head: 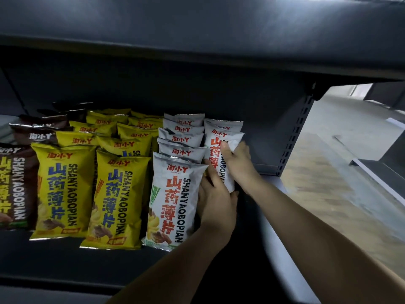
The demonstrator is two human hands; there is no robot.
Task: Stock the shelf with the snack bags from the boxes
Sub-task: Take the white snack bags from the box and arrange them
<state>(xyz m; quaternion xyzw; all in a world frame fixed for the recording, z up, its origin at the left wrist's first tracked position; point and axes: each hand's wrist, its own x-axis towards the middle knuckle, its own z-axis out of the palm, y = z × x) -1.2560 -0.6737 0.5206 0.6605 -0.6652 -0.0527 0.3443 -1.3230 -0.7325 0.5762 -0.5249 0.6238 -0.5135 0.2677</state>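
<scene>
On the dark shelf point(65, 270), beside rows of snack bags point(65, 189), a white bag point(215, 145) stands rightmost, gripped low by the left hand point(215, 198) and at its side by the right hand point(237, 159). Light, puffy, slick film, so the edges probably hold best.

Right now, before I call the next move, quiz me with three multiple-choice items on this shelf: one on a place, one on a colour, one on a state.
1. Where is the held white bag?
A. at the far left end
B. just right of the white row
C. on the upper shelf

2. What colour are the leftmost bags?
A. white
B. yellow
C. brown

3. How is the held white bag gripped?
A. by both hands
B. by the right hand only
C. by neither hand

Answers:
1 B, it sits at the right end of the stock.
2 C, brown packs lie left of the yellow bags.
3 A, the left hand and right hand both curl round it.
</scene>
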